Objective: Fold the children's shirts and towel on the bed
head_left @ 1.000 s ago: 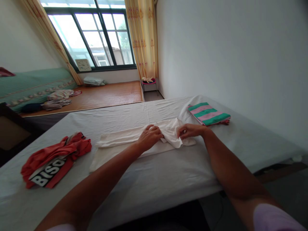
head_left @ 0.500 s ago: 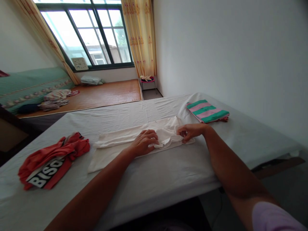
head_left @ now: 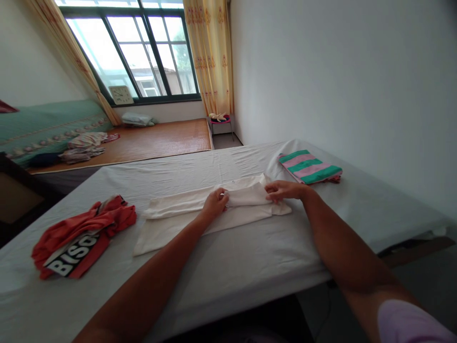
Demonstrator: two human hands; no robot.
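A white garment (head_left: 171, 227), partly folded lengthwise, lies across the middle of the sheeted table. My left hand (head_left: 215, 202) pinches one end of its raised flap, thumb and fingers pressed together. At the flap's other end my right hand (head_left: 283, 191) is closed on the cloth, some fingers curled beneath. Between the two hands the flap is stretched fairly smooth. To the left lies a crumpled red garment (head_left: 82, 236) with white letters on a black band. Beyond my right hand rests a folded green-and-pink striped cloth (head_left: 310, 166).
The white sheet (head_left: 235, 267) covers the table up to its front edge. A wall (head_left: 339, 85) runs along the right. Farther back is a bed with a brown mat (head_left: 160, 138) and some clothes (head_left: 87, 139). A small stool (head_left: 220, 120) stands below the curtain.
The bunched flap between my hands has been pulled straight and lifted away from the near edge. My left hand has gone from spread fingers to a pinch and moved slightly away from me.
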